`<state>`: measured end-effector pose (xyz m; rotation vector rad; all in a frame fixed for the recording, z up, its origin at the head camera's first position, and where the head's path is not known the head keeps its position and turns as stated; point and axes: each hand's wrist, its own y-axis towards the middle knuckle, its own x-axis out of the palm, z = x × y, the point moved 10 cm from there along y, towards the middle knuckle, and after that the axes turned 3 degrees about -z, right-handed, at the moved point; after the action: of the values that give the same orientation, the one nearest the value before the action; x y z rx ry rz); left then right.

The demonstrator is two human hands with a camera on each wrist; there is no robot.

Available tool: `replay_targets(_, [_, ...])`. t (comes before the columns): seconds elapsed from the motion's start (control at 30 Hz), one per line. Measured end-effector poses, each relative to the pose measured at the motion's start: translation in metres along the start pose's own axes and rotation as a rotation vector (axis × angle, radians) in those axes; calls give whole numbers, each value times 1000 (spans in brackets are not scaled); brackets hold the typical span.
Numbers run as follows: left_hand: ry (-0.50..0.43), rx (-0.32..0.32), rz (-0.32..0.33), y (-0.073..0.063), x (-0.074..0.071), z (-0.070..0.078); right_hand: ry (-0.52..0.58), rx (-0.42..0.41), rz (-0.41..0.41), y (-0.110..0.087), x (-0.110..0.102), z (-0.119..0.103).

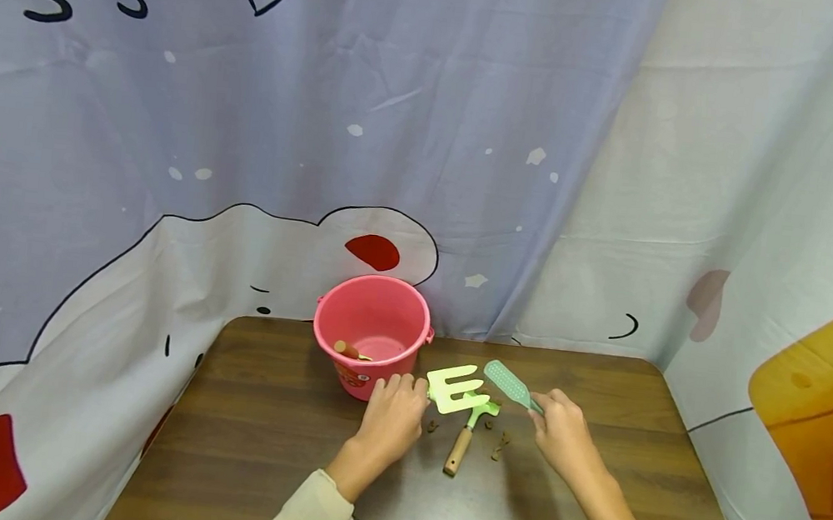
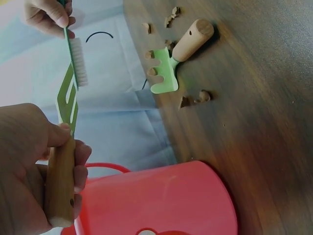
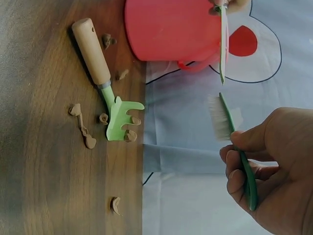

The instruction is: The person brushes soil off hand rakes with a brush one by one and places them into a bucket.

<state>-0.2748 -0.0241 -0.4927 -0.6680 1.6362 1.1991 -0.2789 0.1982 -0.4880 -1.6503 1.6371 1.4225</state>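
Observation:
My left hand [image 1: 396,415] grips the wooden handle [image 2: 60,183] of a light green garden fork [image 1: 455,388], its tines pointing right above the table. In my right hand [image 1: 564,432] is a green brush [image 1: 510,382] with white bristles [image 3: 219,117], held by its handle. The brush head is close to the fork's tines; whether they touch I cannot tell. Below them a small green hand rake [image 1: 472,424] with a wooden handle lies on the table, brown crumbs [image 3: 84,128] scattered around it.
A pink bucket [image 1: 367,385] stands at the back of the brown wooden table [image 1: 241,436], just beyond my left hand. Inside it a wooden-handled tool [image 1: 349,351] leans. A printed curtain [image 1: 429,127] hangs behind the table's far edge.

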Motion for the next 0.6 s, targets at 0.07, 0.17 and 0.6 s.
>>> replay_targets(0.07, [-8, -5, 3, 0, 0, -2, 1, -9, 11, 0, -2, -1])
replay_targets(0.17, [-15, -8, 10, -1, 0, -3, 11, -21, 23, 0, -4, -7])
replay_targets(0.6, [-62, -16, 21, -1, 2, 2, 74, -103, 48, -8, 14, -54])
